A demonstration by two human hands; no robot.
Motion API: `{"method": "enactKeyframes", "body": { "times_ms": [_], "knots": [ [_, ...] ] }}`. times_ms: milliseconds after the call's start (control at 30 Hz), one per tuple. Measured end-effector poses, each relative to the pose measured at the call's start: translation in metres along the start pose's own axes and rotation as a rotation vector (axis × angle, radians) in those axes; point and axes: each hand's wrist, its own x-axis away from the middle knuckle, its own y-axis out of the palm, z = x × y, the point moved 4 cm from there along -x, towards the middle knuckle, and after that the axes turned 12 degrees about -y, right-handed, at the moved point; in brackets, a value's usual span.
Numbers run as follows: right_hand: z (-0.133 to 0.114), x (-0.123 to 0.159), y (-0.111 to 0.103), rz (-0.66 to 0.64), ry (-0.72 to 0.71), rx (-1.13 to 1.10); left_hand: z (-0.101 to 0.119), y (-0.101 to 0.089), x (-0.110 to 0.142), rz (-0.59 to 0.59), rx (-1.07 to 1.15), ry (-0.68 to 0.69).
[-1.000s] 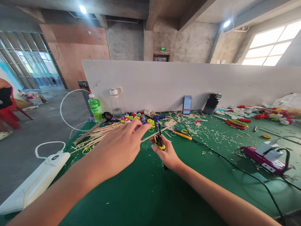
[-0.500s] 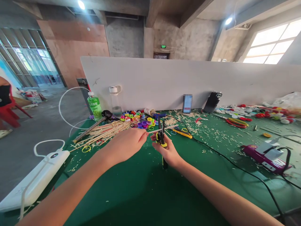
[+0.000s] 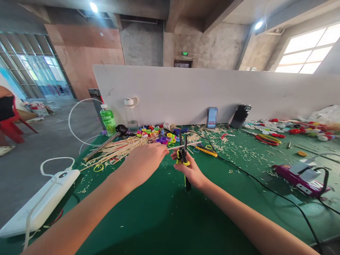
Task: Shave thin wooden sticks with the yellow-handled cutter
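My left hand is closed, pinching the near end of a thin pale wooden stick above the green table. The stick runs to the right, across the jaws of black-and-yellow pliers. Around the handles of these pliers, my right hand is closed, with the jaws pointing up and slightly parted. I cannot tell whether the jaws touch the stick. Beyond my left hand lies a loose bundle of similar sticks, beside a heap of colourful plastic rings and caps.
A yellow-handled cutter and a black cable lie beyond my right hand. Wood shavings are scattered around. A purple power strip sits right, a white one left. Two bottles, a phone and a black container stand by the white partition.
The view has shifted very slightly. The pliers have turned a little in my right hand, while my left hand keeps its pinch on the stick.
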Motion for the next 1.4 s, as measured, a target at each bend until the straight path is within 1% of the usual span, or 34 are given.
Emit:
{"method": "enactKeyframes", "body": {
  "times_ms": [200, 400, 533, 667, 933, 1100, 1200, 1267, 1333, 1400],
  "knots": [
    [0.001, 0.000, 0.000, -0.006, -0.011, -0.032, 0.001, 0.001, 0.003, 0.091, -0.137, 0.067],
    [0.002, -0.002, -0.001, 0.021, -0.048, 0.105, 0.002, 0.005, 0.005, 0.147, -0.141, 0.121],
    [0.002, -0.004, -0.001, 0.007, -0.075, 0.182, 0.001, 0.005, 0.006, 0.191, -0.166, 0.129],
    [0.003, -0.007, 0.000, 0.005, -0.089, 0.182, 0.000, 0.003, 0.006, 0.200, -0.168, 0.127],
    [0.005, -0.009, 0.003, 0.055, -0.068, 0.228, -0.002, 0.001, 0.006, 0.183, -0.185, 0.101],
    [0.007, -0.008, 0.001, 0.067, -0.070, 0.190, 0.002, -0.001, 0.003, 0.156, -0.159, 0.069],
    [0.006, -0.006, 0.000, 0.051, -0.073, 0.151, 0.003, -0.002, 0.001, 0.141, -0.133, 0.030],
    [0.004, -0.004, -0.001, 0.007, -0.055, 0.125, 0.003, -0.001, 0.001, 0.133, -0.130, 0.018],
    [0.000, -0.003, -0.003, 0.001, -0.050, 0.159, 0.002, 0.001, 0.000, 0.139, -0.130, 0.025],
    [-0.006, -0.002, -0.006, 0.026, -0.073, 0.260, 0.002, 0.001, 0.000, 0.149, -0.139, 0.045]
  ]
}}
